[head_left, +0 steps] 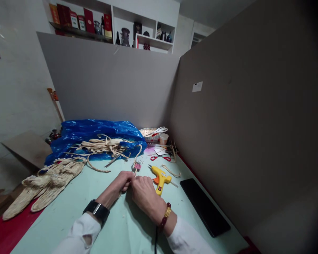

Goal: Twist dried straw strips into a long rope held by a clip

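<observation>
My left hand (125,180) and my right hand (145,192) meet at the middle of the table, fingers closed around a strip of pale straw cord (136,171). Just beyond my fingertips a pink binder clip (137,166) grips the cord, which runs on toward the pile behind. To the right of my right hand lies a yellow glue gun (160,179) with an orange trigger. Its black cable (156,240) passes below my right wrist. The ends of the cord inside my fingers are hidden.
A blue plastic bag (95,127) holds loose straw strips (103,145). Woven straw sandals (58,181) lie at left. Red-handled scissors (160,158), a basket (149,133) and a paper cup (163,139) are at the back. A black flat slab (204,206) lies by the right partition (241,141).
</observation>
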`<state>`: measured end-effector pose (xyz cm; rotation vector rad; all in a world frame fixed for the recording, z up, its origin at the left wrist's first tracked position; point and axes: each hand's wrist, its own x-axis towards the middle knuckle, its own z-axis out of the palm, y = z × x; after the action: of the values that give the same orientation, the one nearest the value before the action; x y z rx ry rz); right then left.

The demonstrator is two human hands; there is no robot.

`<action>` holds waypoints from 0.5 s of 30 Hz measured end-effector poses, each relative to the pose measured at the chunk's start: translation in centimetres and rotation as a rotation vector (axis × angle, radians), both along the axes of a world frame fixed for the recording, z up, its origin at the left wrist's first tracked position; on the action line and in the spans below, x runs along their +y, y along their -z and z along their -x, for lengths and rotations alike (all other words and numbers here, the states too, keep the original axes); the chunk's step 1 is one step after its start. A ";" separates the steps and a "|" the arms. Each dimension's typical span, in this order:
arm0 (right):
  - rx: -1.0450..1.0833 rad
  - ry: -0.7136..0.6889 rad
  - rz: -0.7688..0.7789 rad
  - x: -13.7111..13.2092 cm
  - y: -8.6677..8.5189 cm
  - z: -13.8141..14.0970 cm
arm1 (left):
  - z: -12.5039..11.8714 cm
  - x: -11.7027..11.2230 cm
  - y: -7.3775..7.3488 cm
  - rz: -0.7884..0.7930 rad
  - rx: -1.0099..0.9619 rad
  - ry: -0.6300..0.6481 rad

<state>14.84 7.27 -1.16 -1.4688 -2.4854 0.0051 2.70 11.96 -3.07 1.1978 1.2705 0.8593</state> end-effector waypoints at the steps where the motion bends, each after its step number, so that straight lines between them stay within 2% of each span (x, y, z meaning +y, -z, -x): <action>1: 0.002 -0.001 0.009 0.1 -0.3 -0.2 | 0.1 0.0 0.0 0.002 -0.003 -0.010; 3: 0.053 0.048 0.054 0.6 -1.1 -0.9 | 0.1 0.0 0.1 -0.013 -0.006 -0.031; 7: 0.325 0.191 0.099 2.1 -2.2 -2.0 | 0.2 0.1 0.3 -0.037 -0.002 -0.024; 12: 0.556 0.103 0.391 3.4 -0.5 -1.7 | 0.2 0.3 0.5 -0.083 0.061 0.035; 15: 0.574 0.134 0.426 3.9 0.3 -1.4 | 0.3 0.2 0.7 -0.122 0.147 0.060</action>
<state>16.28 11.19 -1.45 -1.5046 -1.9820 0.8498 2.42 12.20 -3.82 1.4106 1.3079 0.8264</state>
